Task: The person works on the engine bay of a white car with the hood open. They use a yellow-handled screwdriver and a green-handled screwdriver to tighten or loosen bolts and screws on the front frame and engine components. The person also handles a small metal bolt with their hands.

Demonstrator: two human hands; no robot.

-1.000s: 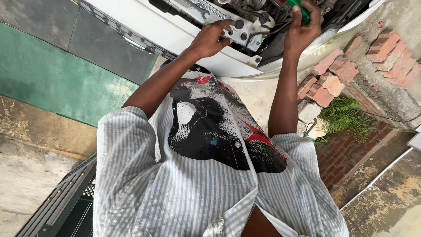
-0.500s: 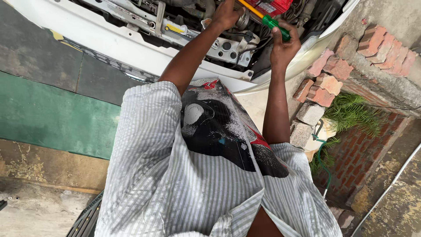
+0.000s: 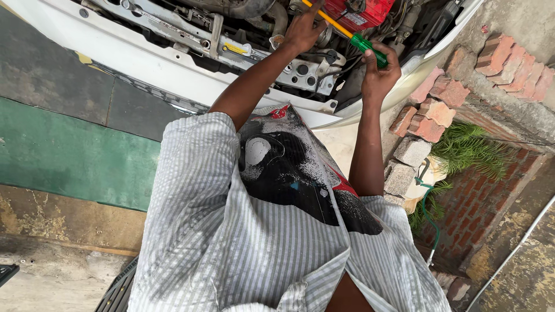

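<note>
Two hands reach into the open engine bay [image 3: 243, 40] of a white car at the far side. The right hand [image 3: 378, 72] is wrapped tight round the green handle of a screwdriver [image 3: 347, 34], whose yellow shaft slants up and left toward a red battery [image 3: 358, 11]. The left hand [image 3: 303, 29] rests with fingers curled on the metal parts beside the shaft; I cannot tell whether it grips anything. Loose bricks [image 3: 430, 110] are stacked just right of the bumper, with green plants [image 3: 468, 147] near them.
</note>
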